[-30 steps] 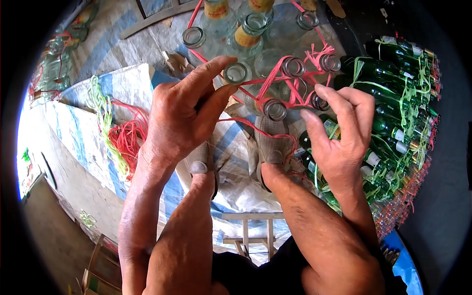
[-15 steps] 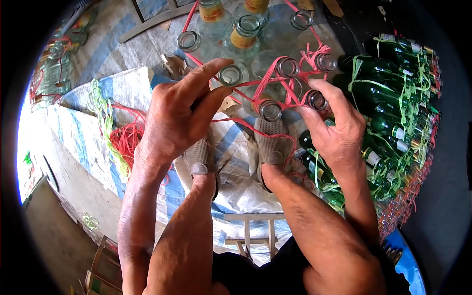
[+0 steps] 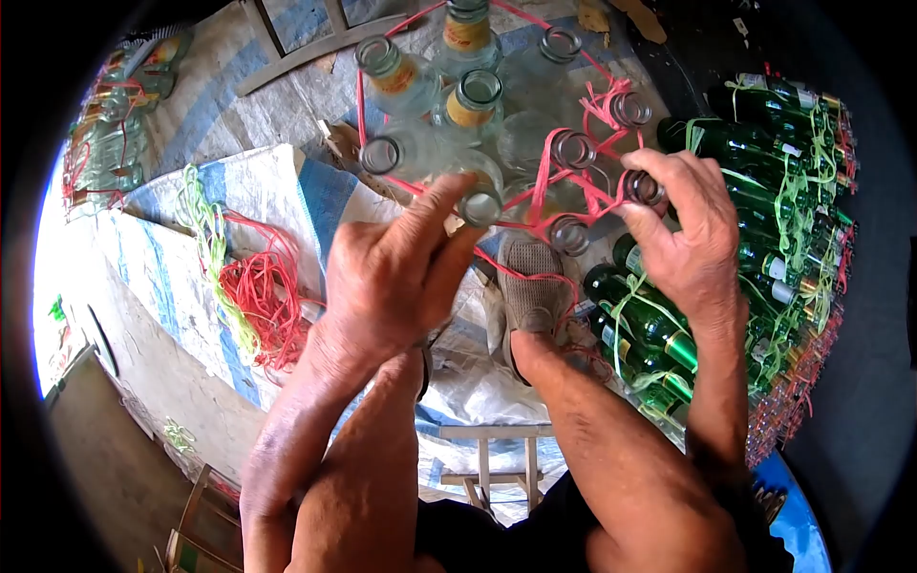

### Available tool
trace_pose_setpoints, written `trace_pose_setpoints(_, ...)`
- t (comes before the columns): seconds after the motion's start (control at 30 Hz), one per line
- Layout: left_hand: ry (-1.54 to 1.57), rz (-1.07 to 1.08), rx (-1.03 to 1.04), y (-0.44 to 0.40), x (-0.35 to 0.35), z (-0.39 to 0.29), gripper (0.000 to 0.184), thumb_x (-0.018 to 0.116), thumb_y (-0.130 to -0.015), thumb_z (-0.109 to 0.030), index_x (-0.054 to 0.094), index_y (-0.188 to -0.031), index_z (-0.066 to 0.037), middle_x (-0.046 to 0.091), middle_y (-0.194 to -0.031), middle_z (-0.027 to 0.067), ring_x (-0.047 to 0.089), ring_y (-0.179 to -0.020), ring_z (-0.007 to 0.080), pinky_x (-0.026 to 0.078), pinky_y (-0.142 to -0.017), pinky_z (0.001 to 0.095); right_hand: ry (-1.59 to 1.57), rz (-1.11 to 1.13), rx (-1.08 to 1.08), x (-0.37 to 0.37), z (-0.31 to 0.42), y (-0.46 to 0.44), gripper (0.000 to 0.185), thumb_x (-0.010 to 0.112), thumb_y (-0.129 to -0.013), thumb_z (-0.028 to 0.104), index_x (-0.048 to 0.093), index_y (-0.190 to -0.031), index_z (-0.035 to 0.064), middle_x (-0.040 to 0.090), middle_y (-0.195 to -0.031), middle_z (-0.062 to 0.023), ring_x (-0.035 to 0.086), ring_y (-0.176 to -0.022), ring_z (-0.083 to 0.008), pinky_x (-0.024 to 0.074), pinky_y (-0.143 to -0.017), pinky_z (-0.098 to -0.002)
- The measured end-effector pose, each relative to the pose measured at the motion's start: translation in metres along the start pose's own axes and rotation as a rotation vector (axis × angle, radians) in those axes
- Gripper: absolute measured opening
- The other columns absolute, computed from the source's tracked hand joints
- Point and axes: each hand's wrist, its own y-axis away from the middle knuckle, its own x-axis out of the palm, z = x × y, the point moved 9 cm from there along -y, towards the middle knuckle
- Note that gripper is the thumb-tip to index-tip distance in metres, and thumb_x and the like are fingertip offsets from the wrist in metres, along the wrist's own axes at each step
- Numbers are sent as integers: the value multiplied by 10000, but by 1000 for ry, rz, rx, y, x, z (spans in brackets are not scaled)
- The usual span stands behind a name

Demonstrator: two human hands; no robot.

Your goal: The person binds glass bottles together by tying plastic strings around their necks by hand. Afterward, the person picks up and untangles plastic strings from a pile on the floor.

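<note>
Several clear glass bottles stand upright in a cluster between my hands, some with yellow labels. Pink plastic twine (image 3: 541,181) winds around and between their necks. My left hand (image 3: 401,263) has its thumb and index finger closed around the neck of a front bottle (image 3: 479,204). At the right, my right hand (image 3: 683,224) pinches another bottle (image 3: 642,188) by its neck, beside the twine. Between them is a third front bottle (image 3: 569,234) with twine at its neck. A loose length of twine trails over my shoe.
Green bottles (image 3: 745,191) tied with light green twine lie stacked on the right. A tangle of red twine (image 3: 263,296) rests on the left of the sheeting (image 3: 253,181). Bundled clear bottles (image 3: 105,143) are at far left. A wooden stool (image 3: 492,449) is below me.
My left hand has moved right and down, and its finger and thumb remain at the front bottle. The bottles appear slightly lower and further right. My right hand stays on its bottle neck.
</note>
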Motion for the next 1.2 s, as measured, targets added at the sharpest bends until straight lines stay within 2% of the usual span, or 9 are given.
trace_pose_setpoints(0.17,14,-23,51,8,17,-24,478,798,-821,31,691,-1287,43,559,-594,53,587,-475,193,459,-485,330,69,58,-59,-14,-7,-15,411,801,-780,-2,710,-1173,78,730,-1023,-65,651,-938,-286,479,-853,-410)
trace_pose_setpoints(0.37,35,-54,12,6,24,-28,437,797,-837,31,700,-1263,33,620,-643,72,633,-522,190,482,-513,316,21,59,-14,-13,-12,-17,416,774,-803,-20,714,-1199,91,740,-1056,-61,640,-968,-309,483,-876,-432)
trace_pose_setpoints(0.53,52,-21,-66,5,24,-23,413,797,-871,13,703,-1273,1,652,-671,83,673,-564,190,511,-553,301,124,22,120,-26,5,-7,496,777,-798,-12,724,-1280,94,642,-1116,-117,627,-1025,-334,505,-919,-425)
trace_pose_setpoints(0.67,54,26,-126,6,25,-21,390,785,-900,-5,701,-1280,-7,700,-722,99,726,-625,203,543,-588,307,-27,31,1,-23,46,-7,613,846,-712,-10,728,-1309,61,622,-1211,-132,622,-1099,-321,515,-956,-407)
trace_pose_setpoints(0.8,21,73,-144,3,23,-23,383,782,-919,-35,697,-1292,-21,732,-764,109,762,-675,222,566,-610,323,10,17,66,1,51,-5,767,925,-606,30,718,-1342,98,641,-1268,-85,635,-1164,-286,489,-991,-411)
trace_pose_setpoints(1.1,-140,230,-198,-4,16,-25,359,786,-938,-95,702,-1284,-51,764,-806,137,782,-699,276,594,-605,362,33,-22,41,7,45,-4,763,927,-620,60,713,-1351,104,687,-1392,-34,663,-1153,-257,474,-959,-386)
trace_pose_setpoints(1.2,-173,240,-200,-6,10,-30,331,785,-937,-96,706,-1254,-47,769,-812,137,779,-694,294,590,-595,372,29,-56,30,9,45,-2,756,923,-623,55,715,-1348,105,693,-1378,-32,666,-1143,-255,470,-947,-381)
